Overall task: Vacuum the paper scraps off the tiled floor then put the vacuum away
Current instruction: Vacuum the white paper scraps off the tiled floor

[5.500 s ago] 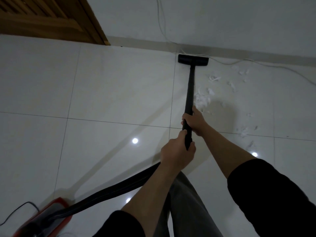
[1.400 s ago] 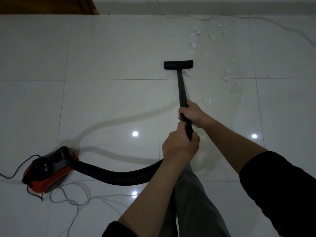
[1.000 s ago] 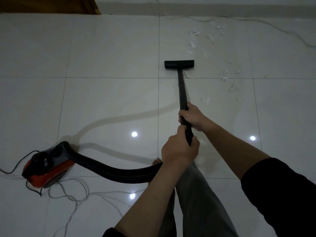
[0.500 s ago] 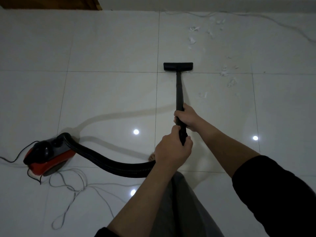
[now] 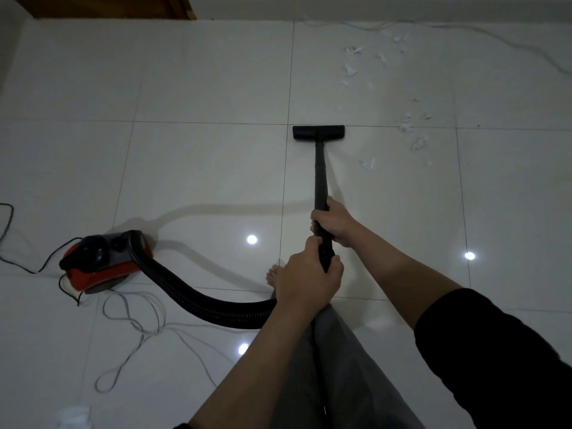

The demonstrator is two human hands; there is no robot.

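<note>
The left hand (image 5: 305, 278) hides where hose (image 5: 198, 297) meets wand (image 5: 321, 184), the black cord (image 5: 9, 239) runs off the left edge, and the far paper scraps (image 5: 353, 51) blur.

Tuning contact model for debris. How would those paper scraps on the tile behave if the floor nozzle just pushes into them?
The paper scraps look thin, torn and crumpled, so probably very light and floppy. On the glossy tiled floor they would likely skid or scatter ahead of the floor nozzle rather than resist. Being flat-ish bits, rolling seems unlikely.
</note>
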